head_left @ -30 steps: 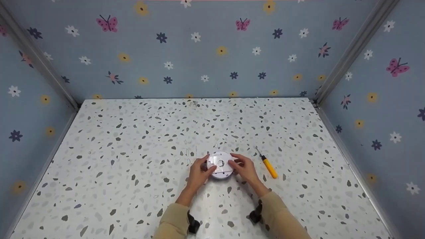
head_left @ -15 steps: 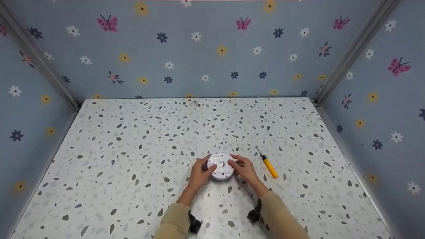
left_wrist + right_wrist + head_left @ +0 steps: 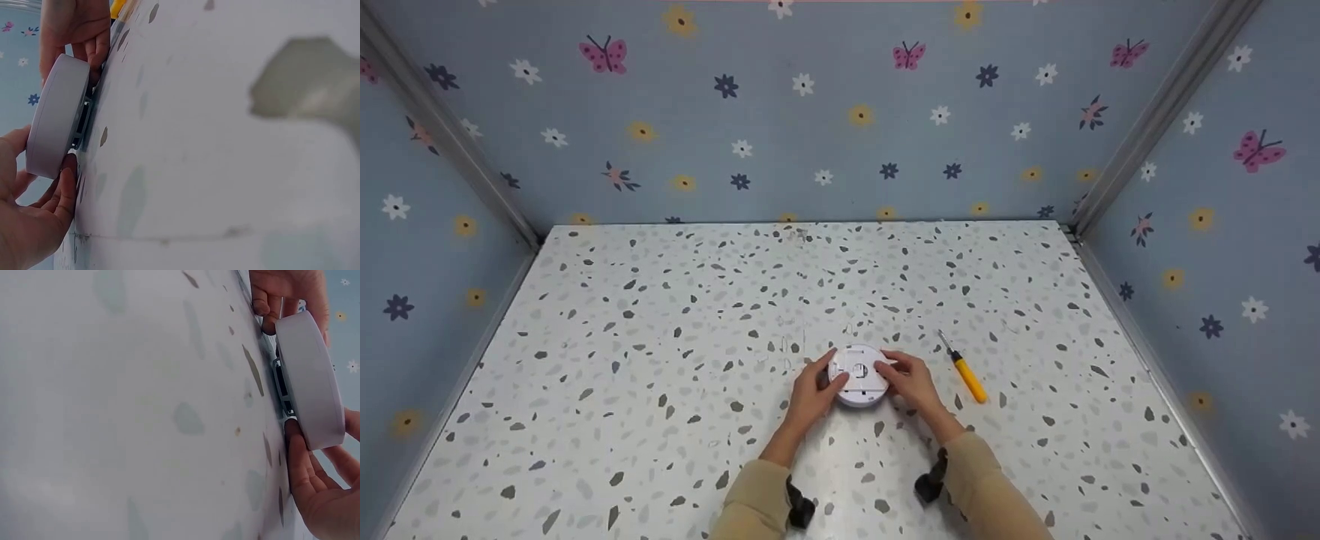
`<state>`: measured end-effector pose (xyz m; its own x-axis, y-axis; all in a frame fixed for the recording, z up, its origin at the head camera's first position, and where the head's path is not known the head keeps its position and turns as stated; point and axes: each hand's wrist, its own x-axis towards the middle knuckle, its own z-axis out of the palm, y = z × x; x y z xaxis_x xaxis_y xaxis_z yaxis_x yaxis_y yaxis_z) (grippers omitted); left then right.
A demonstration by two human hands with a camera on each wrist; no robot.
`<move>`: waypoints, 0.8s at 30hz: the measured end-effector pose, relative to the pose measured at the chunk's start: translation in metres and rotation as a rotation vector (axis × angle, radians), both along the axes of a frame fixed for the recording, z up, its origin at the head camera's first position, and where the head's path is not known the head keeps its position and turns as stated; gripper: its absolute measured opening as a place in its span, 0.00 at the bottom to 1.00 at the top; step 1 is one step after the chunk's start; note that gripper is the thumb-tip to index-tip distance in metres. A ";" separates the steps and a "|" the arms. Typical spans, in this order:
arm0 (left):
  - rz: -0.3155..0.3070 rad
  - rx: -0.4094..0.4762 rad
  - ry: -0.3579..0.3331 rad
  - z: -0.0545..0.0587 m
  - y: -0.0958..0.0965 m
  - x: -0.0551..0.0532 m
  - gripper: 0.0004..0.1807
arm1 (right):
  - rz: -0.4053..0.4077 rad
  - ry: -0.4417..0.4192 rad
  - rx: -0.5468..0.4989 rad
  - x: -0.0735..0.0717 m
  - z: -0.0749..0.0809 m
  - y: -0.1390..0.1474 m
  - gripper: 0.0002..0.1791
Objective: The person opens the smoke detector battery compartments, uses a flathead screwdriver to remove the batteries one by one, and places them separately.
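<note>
A round white plastic device, by its look a smoke detector (image 3: 861, 399), is held between both hands near the table's middle, its flat back with a central round hole facing up. Under it, the left wrist view shows a smaller grey slotted part (image 3: 82, 122) close over the table. My left hand (image 3: 811, 393) grips the left rim, thumb on top and fingers curled underneath. On the opposite rim, my right hand (image 3: 913, 381) holds it likewise, thumb over the back. Both wrist views show the pale side wall (image 3: 310, 377) with fingertips tucked below it.
A yellow-handled screwdriver (image 3: 969, 379) lies on the speckled white table (image 3: 660, 442), just right of my right hand, its shaft pointing away. Blue flowered panels (image 3: 810, 112) enclose the table at the back and both sides.
The smoke detector has turned very slightly and shifted a little toward me, both hands keeping their hold. The screwdriver lies where it was.
</note>
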<state>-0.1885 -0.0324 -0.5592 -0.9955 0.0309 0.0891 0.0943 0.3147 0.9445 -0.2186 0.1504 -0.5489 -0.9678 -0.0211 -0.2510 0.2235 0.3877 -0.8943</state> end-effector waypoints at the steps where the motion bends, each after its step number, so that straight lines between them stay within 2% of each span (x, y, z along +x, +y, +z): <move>1: 0.000 0.002 0.003 0.000 0.000 0.000 0.28 | -0.012 -0.006 -0.004 0.000 0.000 -0.001 0.26; 12: -0.011 0.064 -0.015 0.001 0.003 0.005 0.29 | -0.129 0.011 -0.030 0.002 0.001 -0.009 0.21; 19: -0.037 0.098 0.023 0.003 0.002 0.005 0.28 | -0.180 0.021 -0.046 0.005 0.001 -0.012 0.19; 24: -0.067 0.142 0.024 0.026 0.002 0.015 0.28 | -0.211 0.022 -0.042 0.004 0.001 -0.012 0.20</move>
